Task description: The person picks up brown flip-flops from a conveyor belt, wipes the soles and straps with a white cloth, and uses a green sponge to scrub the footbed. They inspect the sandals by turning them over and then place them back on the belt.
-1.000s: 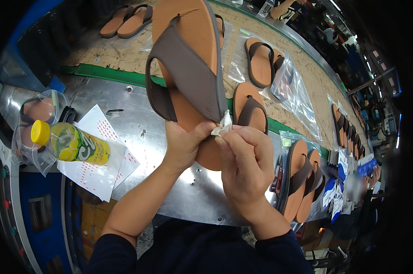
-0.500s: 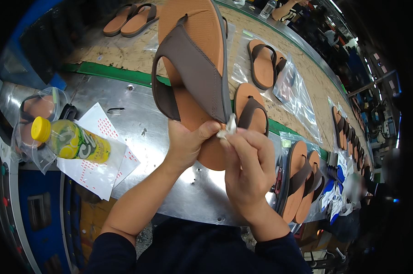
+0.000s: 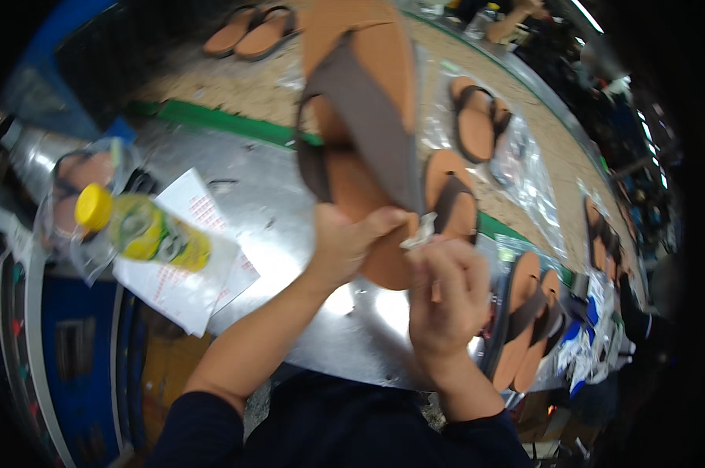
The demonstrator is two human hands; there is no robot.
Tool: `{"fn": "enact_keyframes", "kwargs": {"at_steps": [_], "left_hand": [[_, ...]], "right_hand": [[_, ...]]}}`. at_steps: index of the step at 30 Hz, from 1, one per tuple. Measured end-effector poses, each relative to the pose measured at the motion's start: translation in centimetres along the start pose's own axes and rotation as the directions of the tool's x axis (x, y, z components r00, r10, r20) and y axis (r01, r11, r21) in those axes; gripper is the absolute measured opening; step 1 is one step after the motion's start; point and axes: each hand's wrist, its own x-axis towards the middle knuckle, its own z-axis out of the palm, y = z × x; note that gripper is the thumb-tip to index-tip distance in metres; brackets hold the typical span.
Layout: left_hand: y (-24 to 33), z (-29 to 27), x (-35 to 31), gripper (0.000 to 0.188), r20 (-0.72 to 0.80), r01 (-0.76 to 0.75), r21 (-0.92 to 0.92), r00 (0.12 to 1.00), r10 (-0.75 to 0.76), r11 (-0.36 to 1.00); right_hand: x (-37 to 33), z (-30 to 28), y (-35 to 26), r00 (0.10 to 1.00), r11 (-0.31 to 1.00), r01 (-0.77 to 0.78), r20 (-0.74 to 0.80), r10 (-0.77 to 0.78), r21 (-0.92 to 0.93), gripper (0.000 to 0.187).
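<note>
A brown flip-flop sandal (image 3: 368, 117) with a dark brown thong strap and tan footbed is held up over the metal table. My left hand (image 3: 344, 242) grips it near the heel, thumb on the footbed. Pinched in my right hand (image 3: 450, 288) is a small white cloth-like scrap (image 3: 421, 232), close against the sandal's right edge near the strap's lower end. Motion blur hides whether the scrap touches the sandal. Just beyond, another sandal (image 3: 450, 191) lies partly behind my right hand. A pair of sandals (image 3: 524, 324) stands to the right.
A yellow-capped drink bottle (image 3: 145, 230) lies on printed papers (image 3: 184, 296) at left, beside a bagged sandal (image 3: 79, 187). Beyond the metal table (image 3: 290, 327) runs a tan conveyor belt (image 3: 188, 78) with more sandals (image 3: 262, 33), some in clear bags (image 3: 528, 175). A person's arm (image 3: 512, 23) shows far off.
The whole view has shifted, so the table and sandals appear farther right. Both hands keep their hold on the sandal and the white scrap, the scrap staying near the sandal's edge.
</note>
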Motion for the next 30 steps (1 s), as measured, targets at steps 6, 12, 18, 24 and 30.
{"fn": "enact_keyframes", "kwargs": {"at_steps": [6,12,18,24,30], "left_hand": [[0.5,0.2,0.1,0.039,0.028,-0.149,-0.140,0.988,0.154,0.979],[0.6,0.1,0.3,0.033,0.031,-0.153,-0.096,0.987,0.156,0.984],[0.3,-1.6,0.8,0.047,0.000,-0.063,-0.184,0.998,0.065,0.981],[0.0,-1.1,0.9,0.062,0.074,-0.038,-0.134,0.996,0.048,0.990],[-0.1,-1.1,0.6,0.060,0.111,-0.034,-0.189,0.992,0.056,0.981]], "right_hand": [[-0.5,1.0,-1.4,0.999,0.999,-0.040,0.009,0.040,-0.015,0.019],[0.4,0.6,-2.1,1.000,0.995,-0.001,0.005,0.001,0.095,0.015],[0.2,-0.8,-0.3,0.971,0.953,-0.176,-0.116,0.209,0.248,0.009],[-0.2,-0.9,1.0,0.872,0.583,-0.318,-0.011,0.490,0.747,0.016],[-0.6,-1.8,0.4,0.899,0.412,-0.309,0.122,0.421,0.857,0.008]]}}
